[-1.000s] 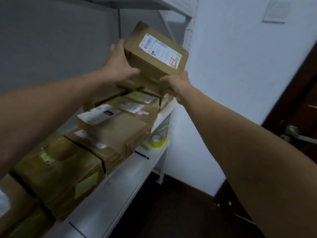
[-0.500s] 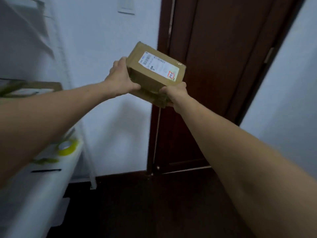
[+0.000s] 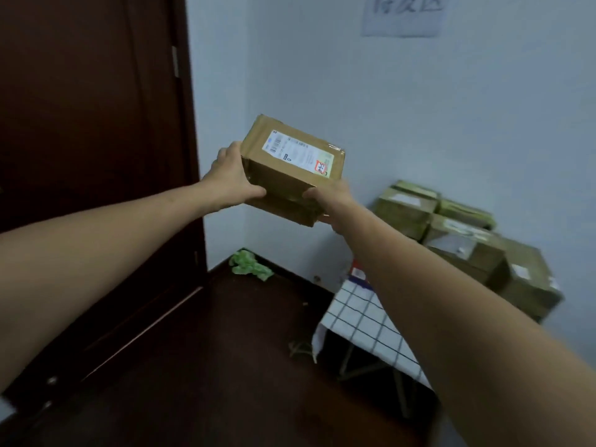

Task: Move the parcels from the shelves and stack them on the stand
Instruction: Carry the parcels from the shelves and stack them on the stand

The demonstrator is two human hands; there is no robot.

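Swung past the door (image 3: pixel 96 124), the cardboard parcel (image 3: pixel 290 171) now sits gripped at opposite ends between left hand (image 3: pixel 230 177) and right hand (image 3: pixel 333 201), stacked parcels (image 3: pixel 467 243) below-right of them; stiff, seemingly light, its ends suit holding.

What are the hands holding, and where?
A brown cardboard parcel with a white label: left hand grips its left end, right hand its near right corner.
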